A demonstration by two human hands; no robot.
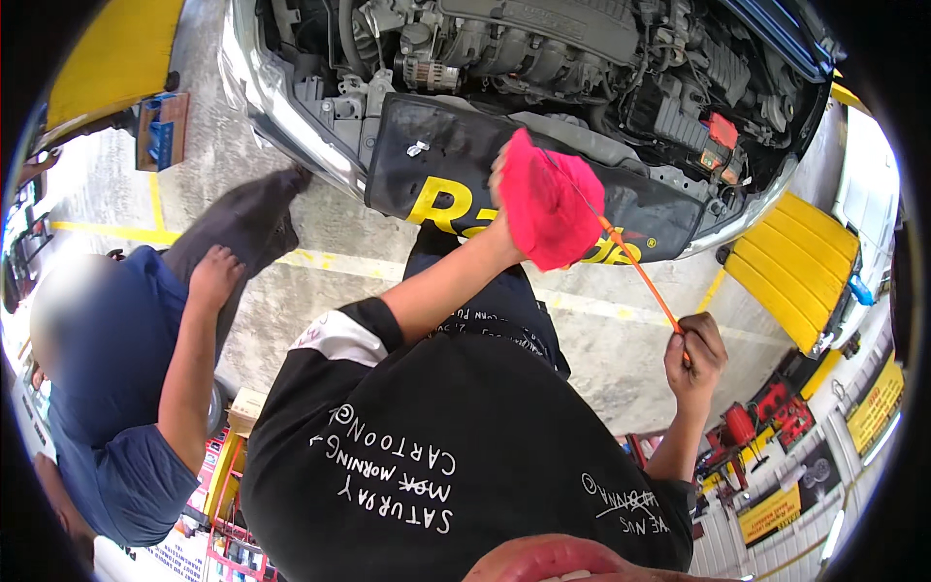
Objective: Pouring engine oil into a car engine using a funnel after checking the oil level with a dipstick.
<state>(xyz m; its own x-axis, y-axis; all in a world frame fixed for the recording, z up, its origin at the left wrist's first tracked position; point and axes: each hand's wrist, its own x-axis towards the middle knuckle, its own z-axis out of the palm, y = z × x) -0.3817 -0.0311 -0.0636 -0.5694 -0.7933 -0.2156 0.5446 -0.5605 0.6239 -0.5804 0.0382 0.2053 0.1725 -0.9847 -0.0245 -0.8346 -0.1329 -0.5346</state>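
A bright pink-red cloth [551,209] bunches over my left hand [497,181], which is closed on it in front of the car. Most of those fingers are hidden by the cloth. My right hand [697,357], farther right and nearer to me, pinches the lower end of an orange-handled dipstick [635,260]. The dipstick slants up and leftward. Its thin dark blade crosses the cloth's surface. Beneath the cloth lies a black fender cover [427,141] with yellow lettering, draped over the car's front edge.
Ahead, the engine bay [543,48] is exposed, with a battery [720,145] on its right. Yellow ramps [795,262] flank the car. Close on my left, a co-worker in dark blue [126,388] bends forward. Red equipment [742,424] stands at the right.
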